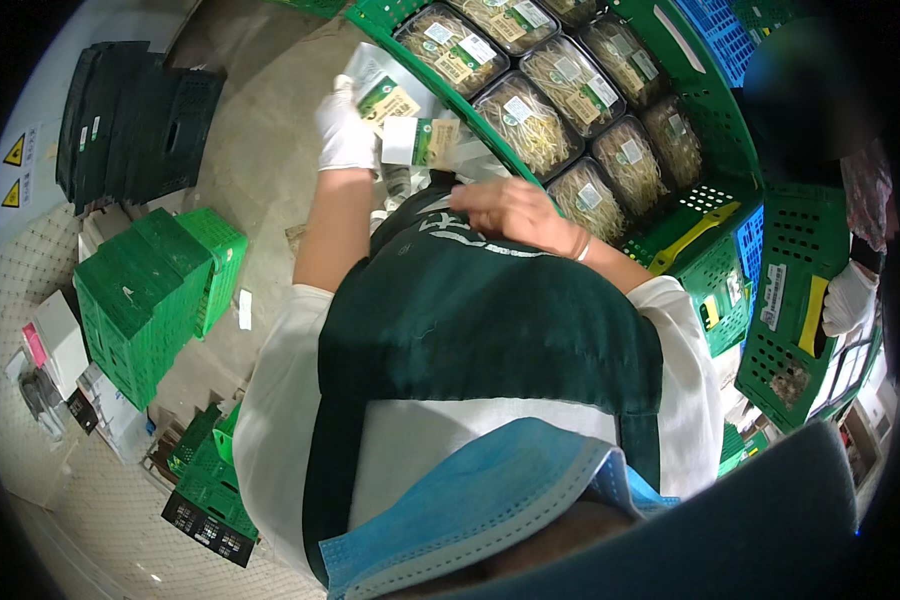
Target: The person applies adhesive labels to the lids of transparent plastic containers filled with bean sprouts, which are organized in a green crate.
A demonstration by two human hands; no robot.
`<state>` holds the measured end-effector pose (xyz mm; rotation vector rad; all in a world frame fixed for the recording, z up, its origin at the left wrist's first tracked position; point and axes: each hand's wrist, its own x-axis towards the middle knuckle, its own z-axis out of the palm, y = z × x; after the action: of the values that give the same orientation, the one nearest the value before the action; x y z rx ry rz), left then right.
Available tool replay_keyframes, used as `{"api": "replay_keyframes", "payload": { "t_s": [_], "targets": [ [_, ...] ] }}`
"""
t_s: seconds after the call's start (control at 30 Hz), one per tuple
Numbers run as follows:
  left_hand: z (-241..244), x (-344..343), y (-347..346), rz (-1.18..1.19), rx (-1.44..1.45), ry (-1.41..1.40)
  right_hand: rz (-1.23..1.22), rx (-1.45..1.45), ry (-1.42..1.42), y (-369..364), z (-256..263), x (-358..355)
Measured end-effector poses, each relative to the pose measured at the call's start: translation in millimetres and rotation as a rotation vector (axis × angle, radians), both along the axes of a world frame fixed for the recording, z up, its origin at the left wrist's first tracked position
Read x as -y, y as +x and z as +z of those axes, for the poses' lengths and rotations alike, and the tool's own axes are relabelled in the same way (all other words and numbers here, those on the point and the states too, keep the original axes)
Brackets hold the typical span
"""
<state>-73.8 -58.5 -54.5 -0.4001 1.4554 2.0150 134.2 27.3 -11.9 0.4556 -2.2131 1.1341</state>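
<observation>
My left hand (pixel 345 133), in a white glove, grips a white backing strip (pixel 375 64) bearing green and tan printed labels (pixel 387 105). Another label piece (pixel 424 142), partly white, hangs beside it towards my right hand and is slightly blurred. My right hand (pixel 514 214) is bare and blurred by motion, in front of my dark green apron (pixel 487 322); whether its curled fingers hold anything is unclear. Beyond it stands a green plastic crate (pixel 487 142) with several clear-lidded trays of bean sprouts (pixel 529 124), many bearing stickers.
Green crates (pixel 146 292) and black crates (pixel 139 127) are stacked on the left. A paper slip (pixel 245 310) lies on the floor (pixel 255 150). At right, another person's gloved hand (pixel 849 300) is at a green crate with a yellow handle (pixel 812 315).
</observation>
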Motion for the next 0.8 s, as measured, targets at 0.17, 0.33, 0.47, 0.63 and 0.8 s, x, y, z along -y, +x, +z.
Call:
{"api": "replay_keyframes", "payload": {
  "t_s": [0.17, 0.33, 0.47, 0.63, 0.8],
  "targets": [
    [31, -3, 8, -0.099, -0.241, 0.113, -0.433, 0.302, -0.206, -24, 13, -16],
    [51, -8, 13, -0.158, 0.009, 0.185, -0.35, 0.68, -0.285, -56, -9, -5],
    [48, -3, 2, -0.186, 0.165, 0.199, -0.428, 0.59, -0.349, -62, -10, 1],
    [35, -3, -8, -0.179, 0.192, 0.164, -0.38, 0.431, -0.111, -76, -25, 4],
    [46, 2, -13, -0.217, 0.165, 0.072, -0.303, 0.571, -0.389, -82, -25, 8]
  ]
}}
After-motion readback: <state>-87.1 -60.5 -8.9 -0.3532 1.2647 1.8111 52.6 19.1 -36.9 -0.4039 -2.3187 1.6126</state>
